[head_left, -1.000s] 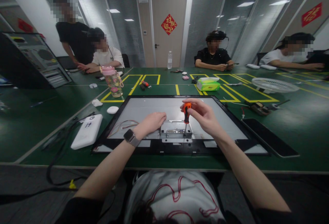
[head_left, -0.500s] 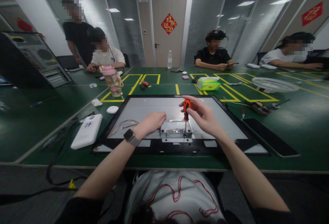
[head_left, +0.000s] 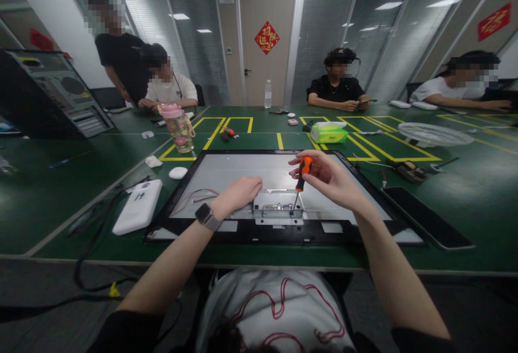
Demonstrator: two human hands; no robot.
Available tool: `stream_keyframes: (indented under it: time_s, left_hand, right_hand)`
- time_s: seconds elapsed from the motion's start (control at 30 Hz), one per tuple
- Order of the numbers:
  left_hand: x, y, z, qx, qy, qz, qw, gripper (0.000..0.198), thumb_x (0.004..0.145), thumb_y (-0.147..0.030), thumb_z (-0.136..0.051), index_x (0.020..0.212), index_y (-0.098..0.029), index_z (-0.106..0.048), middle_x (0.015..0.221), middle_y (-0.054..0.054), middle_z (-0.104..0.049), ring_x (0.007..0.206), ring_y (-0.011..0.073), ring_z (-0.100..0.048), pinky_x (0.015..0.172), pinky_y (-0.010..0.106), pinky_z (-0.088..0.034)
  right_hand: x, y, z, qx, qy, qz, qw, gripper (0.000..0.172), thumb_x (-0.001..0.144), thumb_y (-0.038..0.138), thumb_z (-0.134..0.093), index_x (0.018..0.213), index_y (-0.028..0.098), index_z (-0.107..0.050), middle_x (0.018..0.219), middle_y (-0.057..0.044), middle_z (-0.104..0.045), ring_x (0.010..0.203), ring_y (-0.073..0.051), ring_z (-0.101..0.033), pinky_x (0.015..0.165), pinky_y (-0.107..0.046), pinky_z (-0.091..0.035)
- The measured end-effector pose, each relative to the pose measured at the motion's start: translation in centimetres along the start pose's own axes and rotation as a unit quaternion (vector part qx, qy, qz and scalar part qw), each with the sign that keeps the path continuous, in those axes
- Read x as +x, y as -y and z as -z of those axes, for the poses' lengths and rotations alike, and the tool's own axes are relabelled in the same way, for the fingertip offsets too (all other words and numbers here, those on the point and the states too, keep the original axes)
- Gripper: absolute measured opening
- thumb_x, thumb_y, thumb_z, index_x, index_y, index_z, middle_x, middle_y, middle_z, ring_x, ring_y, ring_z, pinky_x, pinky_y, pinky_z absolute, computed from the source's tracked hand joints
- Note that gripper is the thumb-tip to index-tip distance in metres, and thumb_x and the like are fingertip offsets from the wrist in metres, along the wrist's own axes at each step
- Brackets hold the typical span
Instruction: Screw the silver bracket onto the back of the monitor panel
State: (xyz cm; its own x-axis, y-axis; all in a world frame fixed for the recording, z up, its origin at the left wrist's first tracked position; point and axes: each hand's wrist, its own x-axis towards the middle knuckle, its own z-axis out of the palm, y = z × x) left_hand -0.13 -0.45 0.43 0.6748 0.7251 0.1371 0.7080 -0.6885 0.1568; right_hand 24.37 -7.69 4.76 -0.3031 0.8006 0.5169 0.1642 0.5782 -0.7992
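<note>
Near the worktop (head_left: 60,207) front edge: right hand (head_left: 332,181) fingers clamped on tilted screwdriver (head_left: 301,171), tip at bracket (head_left: 275,203), screw indiscernible; left hand (head_left: 238,194) fingers curled together, undersides hidden.

1 screwdriver (head_left: 302,172), 1 panel (head_left: 243,167), 2 bottles (head_left: 178,129), 1 tissue pack (head_left: 327,134), 4 co-workers (head_left: 338,88).

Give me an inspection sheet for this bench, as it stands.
Surface: green table, yellow marked bays.
Job's things: monitor panel lying back side up; metal bracket at its near edge; screwdriver tilted, tip on the bracket.
Clutter: white box, pink bottle, tissue pack, fan grille, dark slab.
Grips: left hand rests on the panel beside the bracket; right hand grips the screwdriver's orange handle.
Cables: red wires on the panel; black cable hanging off the table's near edge.
Surroundings: people across the table, computer case, glass partitions.
</note>
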Motion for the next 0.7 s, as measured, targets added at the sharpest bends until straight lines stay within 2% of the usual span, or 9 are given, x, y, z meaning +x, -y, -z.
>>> stream_keyframes:
  time_s: [0.17,0.3,0.4,0.57,0.7]
  left_hand:
    - [0.03,0.2,-0.21,0.008,-0.005,-0.001,1.0,0.031,0.101,-0.029,-0.032,0.093,-0.018,-0.06,0.091,0.008,-0.07,0.083,0.0221,-0.065,0.072,0.03,-0.045]
    - [0.14,0.26,-0.33,0.009,-0.004,-0.002,1.0,0.031,0.101,-0.029,-0.032,0.094,-0.018,-0.061,0.091,0.008,-0.07,0.084,0.0224,-0.066,0.074,0.031,-0.046]
    - [0.15,0.22,-0.36,0.006,-0.003,0.002,1.0,0.031,0.101,-0.028,-0.032,0.095,-0.018,-0.061,0.091,0.009,-0.071,0.084,0.0224,-0.066,0.075,0.031,-0.046]
    - [0.06,0.25,-0.34,0.001,-0.007,-0.004,1.0,0.031,0.101,-0.028,-0.033,0.095,-0.018,-0.061,0.092,0.008,-0.07,0.084,0.0216,-0.065,0.074,0.03,-0.046]
    - [0.07,0.22,-0.31,0.003,-0.009,-0.006,1.0,0.031,0.101,-0.028,-0.033,0.094,-0.017,-0.061,0.091,0.008,-0.07,0.084,0.0215,-0.065,0.074,0.03,-0.045]
  right_hand:
    - [0.15,-0.44,0.18,-0.076,-0.033,0.018,0.996,0.04,0.078,0.023,-0.074,0.114,0.025,-0.057,0.103,-0.004,-0.061,0.09,-0.02,-0.063,0.083,-0.037,-0.057]
    - [-0.02,-0.22,0.0,-0.037,-0.002,0.022,0.999,0.044,0.083,0.017,-0.065,0.123,0.026,-0.05,0.11,-0.005,-0.06,0.088,-0.017,-0.066,0.085,-0.038,-0.058]
    - [-0.17,0.02,0.05,-0.038,0.022,0.025,0.999,0.042,0.085,0.018,-0.064,0.123,0.026,-0.05,0.115,-0.006,-0.06,0.092,-0.018,-0.066,0.088,-0.039,-0.057]
    - [-0.1,-0.08,0.38,-0.073,0.003,0.022,0.997,0.039,0.082,0.024,-0.071,0.119,0.025,-0.057,0.102,-0.004,-0.064,0.089,-0.02,-0.066,0.086,-0.038,-0.058]
    - [-0.28,0.02,0.39,-0.022,0.043,0.017,0.999,0.042,0.088,0.022,-0.063,0.128,0.025,-0.05,0.111,-0.008,-0.064,0.09,-0.019,-0.068,0.085,-0.039,-0.058]
